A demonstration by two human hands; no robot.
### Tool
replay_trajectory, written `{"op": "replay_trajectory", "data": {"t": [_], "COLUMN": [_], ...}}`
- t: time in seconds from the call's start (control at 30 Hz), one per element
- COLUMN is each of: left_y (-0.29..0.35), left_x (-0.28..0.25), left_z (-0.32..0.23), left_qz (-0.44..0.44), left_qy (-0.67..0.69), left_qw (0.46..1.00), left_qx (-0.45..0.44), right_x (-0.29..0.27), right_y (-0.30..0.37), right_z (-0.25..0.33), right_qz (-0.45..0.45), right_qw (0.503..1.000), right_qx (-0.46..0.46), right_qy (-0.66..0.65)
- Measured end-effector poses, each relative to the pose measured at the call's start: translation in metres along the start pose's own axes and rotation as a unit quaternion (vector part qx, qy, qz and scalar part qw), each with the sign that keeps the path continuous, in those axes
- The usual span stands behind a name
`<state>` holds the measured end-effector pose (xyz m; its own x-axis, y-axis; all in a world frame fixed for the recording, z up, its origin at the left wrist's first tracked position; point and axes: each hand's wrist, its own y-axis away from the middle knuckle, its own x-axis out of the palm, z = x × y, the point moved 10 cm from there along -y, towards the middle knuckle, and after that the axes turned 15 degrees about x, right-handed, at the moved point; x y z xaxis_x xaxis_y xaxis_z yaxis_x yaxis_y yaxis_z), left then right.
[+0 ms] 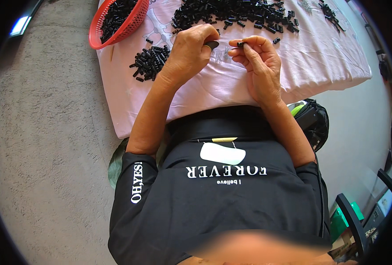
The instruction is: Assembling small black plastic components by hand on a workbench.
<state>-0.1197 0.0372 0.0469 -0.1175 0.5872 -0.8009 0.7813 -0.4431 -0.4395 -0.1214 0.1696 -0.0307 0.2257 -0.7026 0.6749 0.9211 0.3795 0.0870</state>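
White lettering (pixel 226 171) ran across the black shirt (pixel 213 203), lower centre. At upper centre, the right hand (pixel 262 62) pinched a black part (pixel 240 44) at its fingertips. The left hand (pixel 189 51) curled nearby, a dark piece (pixel 212 44) at its thumb; whether gripped, I could not tell.

I get basket (pixel 131 27) at table (pixel 328 66)'s far-left edge, parts (pixel 116 17) inside. Small heap (pixel 149 62) left of left hand (pixel 189 52); one part (pixel 240 44) in right hand (pixel 262 62); big heap (pixel 235 12) behind both. Thin bits (pixel 223 55) between hands. Bag (pixel 318 121) at near edge, right of right forearm (pixel 291 128).
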Motion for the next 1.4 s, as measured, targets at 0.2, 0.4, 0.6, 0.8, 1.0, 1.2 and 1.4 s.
{"op": "replay_trajectory", "data": {"t": [0.2,0.4,0.6,0.8,1.0,1.2,1.4], "left_y": [0.022,0.045,0.042,0.041,0.034,0.025,0.019], "left_x": [-0.013,-0.008,-0.007,-0.009,-0.018,-0.018,-0.016], "left_z": [0.007,0.012,0.002,0.001,-0.018,-0.031,-0.036], "left_qz": [-0.008,-0.023,-0.051,-0.060,-0.101,-0.109,-0.107], "left_qy": [0.017,0.047,0.051,0.056,0.107,0.085,0.083], "left_qw": [0.999,0.995,0.994,0.993,0.987,0.990,0.991], "left_qx": [-0.035,-0.084,-0.083,-0.080,-0.065,-0.023,-0.012], "right_x": [0.000,0.003,-0.001,-0.001,0.005,0.008,0.015], "right_y": [-0.002,0.000,-0.001,-0.001,0.000,0.000,0.001], "right_z": [-0.002,-0.003,-0.002,-0.003,-0.001,-0.004,-0.003], "right_qz": [-0.002,0.010,-0.008,-0.011,-0.009,0.005,0.029], "right_qw": [0.999,0.999,0.999,0.999,0.994,0.990,0.986], "right_qx": [-0.003,-0.004,-0.011,-0.004,-0.003,0.004,-0.003], "right_qy": [0.034,0.049,0.048,0.046,0.105,0.144,0.163]}}
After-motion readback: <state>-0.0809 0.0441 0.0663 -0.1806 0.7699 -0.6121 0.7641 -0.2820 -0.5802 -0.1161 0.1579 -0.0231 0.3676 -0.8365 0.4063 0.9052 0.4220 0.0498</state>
